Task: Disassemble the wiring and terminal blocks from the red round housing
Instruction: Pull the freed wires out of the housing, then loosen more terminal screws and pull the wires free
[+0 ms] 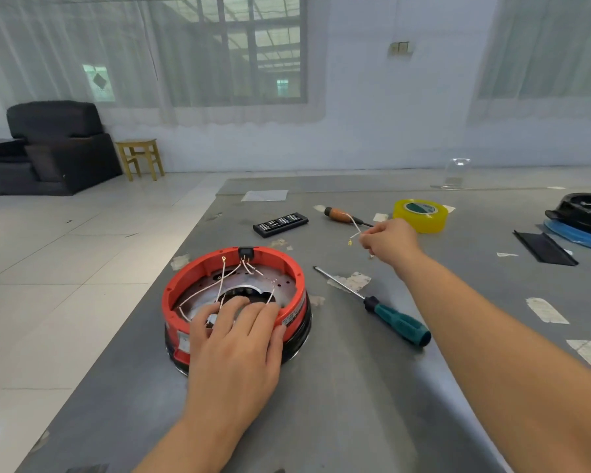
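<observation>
While the left hand [234, 339] rests with spread fingers over the near rim of the red round housing [234, 302] by the worktop's [355, 387] left edge, the right hand [388, 241] pinches a loose white wire [355, 224] farther back, beyond a green-handled screwdriver [379, 308] and before yellow tape [420, 215].

Bare surface [338, 397] lies open across the lower middle of the frame, between the red housing [234, 295] at centre left and the green-handled screwdriver [394, 320] slanting at centre right. Farther up, the bit case [280, 224], orange-handled screwdriver [342, 214] and yellow tape roll [420, 215] line the way.
</observation>
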Demonstrator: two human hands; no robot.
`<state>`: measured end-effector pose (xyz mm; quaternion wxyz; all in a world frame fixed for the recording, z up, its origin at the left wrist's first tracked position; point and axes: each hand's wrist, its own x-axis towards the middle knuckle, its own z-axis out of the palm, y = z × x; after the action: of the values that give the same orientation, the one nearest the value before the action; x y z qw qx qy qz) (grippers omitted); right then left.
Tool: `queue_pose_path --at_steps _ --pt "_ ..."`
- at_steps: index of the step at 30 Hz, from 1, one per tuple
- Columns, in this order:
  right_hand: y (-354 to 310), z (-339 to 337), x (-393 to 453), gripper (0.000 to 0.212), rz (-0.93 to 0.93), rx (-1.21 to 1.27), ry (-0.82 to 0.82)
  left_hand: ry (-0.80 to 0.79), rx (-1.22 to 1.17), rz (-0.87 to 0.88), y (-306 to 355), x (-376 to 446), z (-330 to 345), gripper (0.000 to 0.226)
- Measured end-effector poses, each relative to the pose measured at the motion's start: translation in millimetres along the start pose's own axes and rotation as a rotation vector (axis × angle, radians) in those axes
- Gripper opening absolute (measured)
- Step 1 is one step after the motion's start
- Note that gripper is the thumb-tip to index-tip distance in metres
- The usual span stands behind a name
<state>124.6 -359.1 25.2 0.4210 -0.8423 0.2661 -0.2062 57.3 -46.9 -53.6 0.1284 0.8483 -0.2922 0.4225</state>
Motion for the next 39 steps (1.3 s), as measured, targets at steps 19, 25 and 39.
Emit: queue_pose_path --at_steps 19,25,39 --pt "36.0 34.4 96.7 0.025 0.143 -0.601 0.107 -0.001 0.028 -0.024 0.7 -7.7 7.6 0.029" --pt "33.0 29.1 92.7 0.021 0.115 -0.648 0.066 0.01 0.011 -0.031 0.8 -7.2 6.3 0.03" --pt "-31.6 36.8 -74.5 0.027 -0.455 -0.307 -0.122 0.061 -0.318 -0.105 -9.1 -1.3 -21.2 0.03"
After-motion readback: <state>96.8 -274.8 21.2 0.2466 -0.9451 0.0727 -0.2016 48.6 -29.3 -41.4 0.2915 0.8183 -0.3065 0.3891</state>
